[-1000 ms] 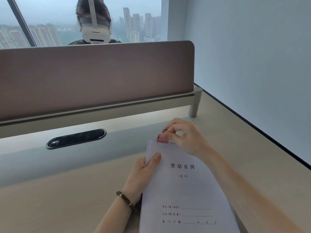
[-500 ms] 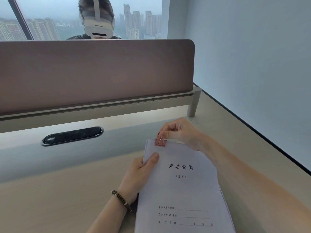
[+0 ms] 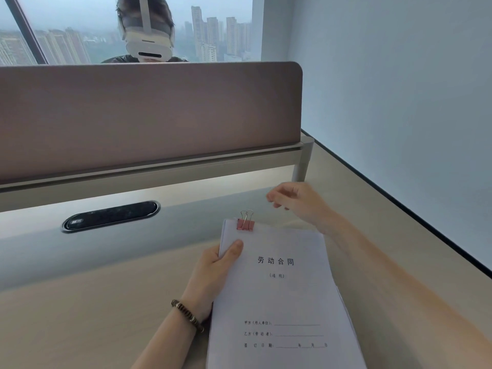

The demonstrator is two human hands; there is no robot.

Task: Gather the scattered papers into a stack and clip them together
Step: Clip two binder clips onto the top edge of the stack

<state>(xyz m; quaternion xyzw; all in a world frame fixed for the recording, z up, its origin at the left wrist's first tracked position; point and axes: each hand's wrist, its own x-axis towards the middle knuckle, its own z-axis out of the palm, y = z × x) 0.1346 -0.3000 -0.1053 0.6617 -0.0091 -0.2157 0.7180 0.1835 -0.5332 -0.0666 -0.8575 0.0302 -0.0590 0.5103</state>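
Judging the job nearly done, we see the clip (image 3: 245, 224) biting the stack (image 3: 279, 296) at 12 o'clock, left hand (image 3: 215, 267) pinching its edge, right hand (image 3: 298, 201) loosely curled, empty.

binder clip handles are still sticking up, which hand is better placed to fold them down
Right. The right hand is free, just beyond the binder clip. The left hand grips the paper stack at its left edge, thumb on top.

Soft, hazy daylight came through the window (image 3: 66, 35), leaving the scene dim and bluish. A bright strip lit the surface (image 3: 186, 189) beneath the divider (image 3: 149, 115). Straight edges bowed toward the frame's borders, and the right hand (image 3: 300, 203) was motion-blurred.
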